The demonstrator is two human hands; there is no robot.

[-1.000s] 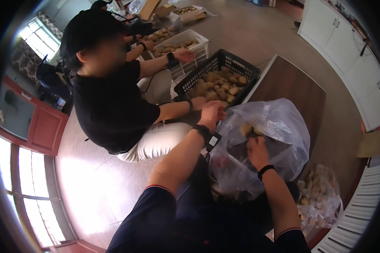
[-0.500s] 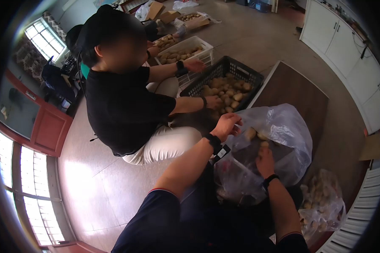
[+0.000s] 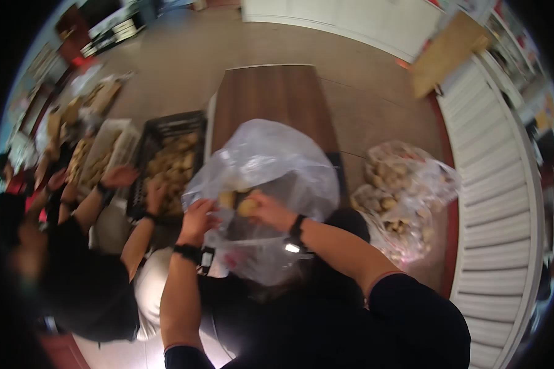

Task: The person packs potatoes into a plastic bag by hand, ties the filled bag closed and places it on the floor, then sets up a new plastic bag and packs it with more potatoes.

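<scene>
A large clear plastic bag (image 3: 271,144) stands with its mouth open in front of me, partly over a dark brown board. Inside its mouth my right hand (image 3: 274,212) grips a potato (image 3: 247,207) by its fingertips. Another potato (image 3: 227,198) shows just left of it, within the bag. My left hand (image 3: 198,221) is at the bag's left rim, fingers curled at the film; blur hides some of the fingertips. Both wrists wear dark bands.
Left of the bag stands a black crate (image 3: 140,157) of potatoes, where a seated person's hand (image 3: 156,195) reaches in. Beyond is a white crate (image 3: 129,130) with potatoes. Filled clear bags (image 3: 406,184) lie at right, beside a white radiator (image 3: 492,184). The brown board (image 3: 271,92) extends ahead.
My view has swung to the right, bringing the filled bags and radiator further into sight. My right hand stays in the bag with a potato; my left stays at the rim.
</scene>
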